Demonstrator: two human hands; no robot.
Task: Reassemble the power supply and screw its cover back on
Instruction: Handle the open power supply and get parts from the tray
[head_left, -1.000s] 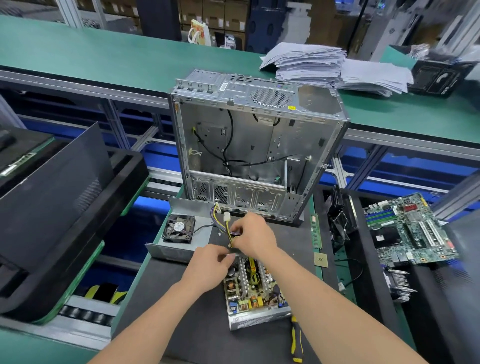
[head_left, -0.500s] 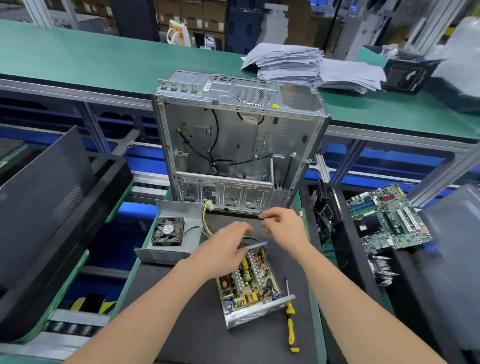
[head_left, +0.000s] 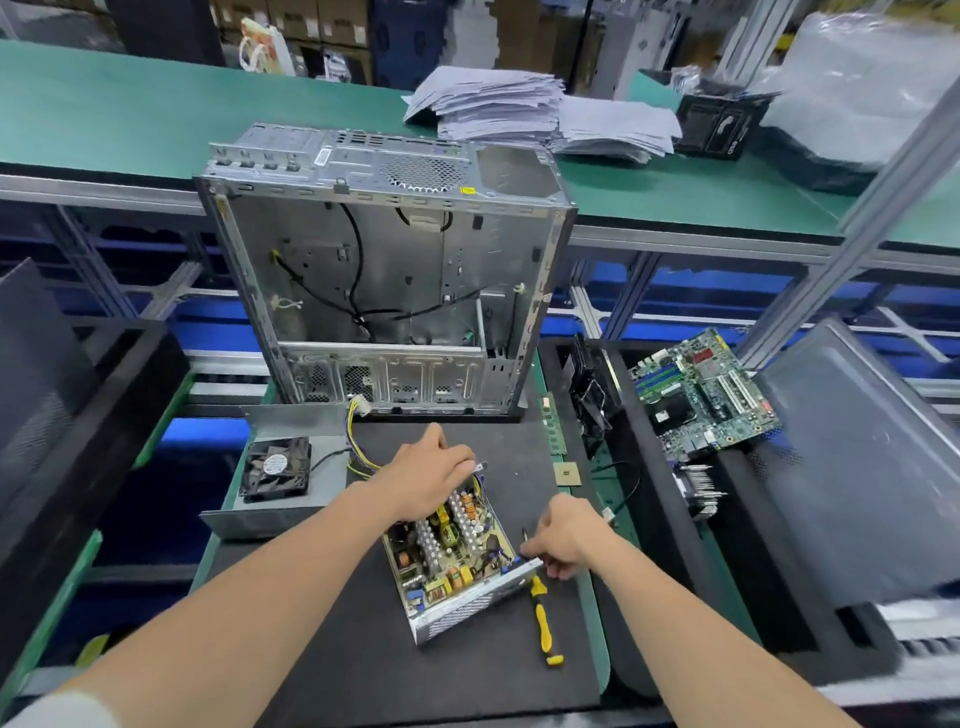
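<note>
Right hand (head_left: 563, 538) has come off the cable end and dropped to the near-right corner of the power supply (head_left: 452, 556). Fingers are curling in around the top of the screwdriver (head_left: 543, 618), which is lying on the black mat (head_left: 337, 649) just beside the chassis. It's looking like a pinch on the shaft end, though the contact is partly hidden by my knuckles.

Left hand (head_left: 431, 478) is staying on the far end of the supply. Fingers are hooking down over the far rim and steadying it. Can't tell if they're also catching the yellow wires (head_left: 356, 441).

The supply is sitting open on the mat in front of the computer case (head_left: 384, 291), board exposed. The cover (head_left: 270, 514), with the fan (head_left: 278, 467) in it, is lying apart to the left, tethered only by the wires.

Reading it as: cable tucking is finishing and I'm fetching the tool. But the cover isn't on yet, so seating it is coming before any screws.
</note>
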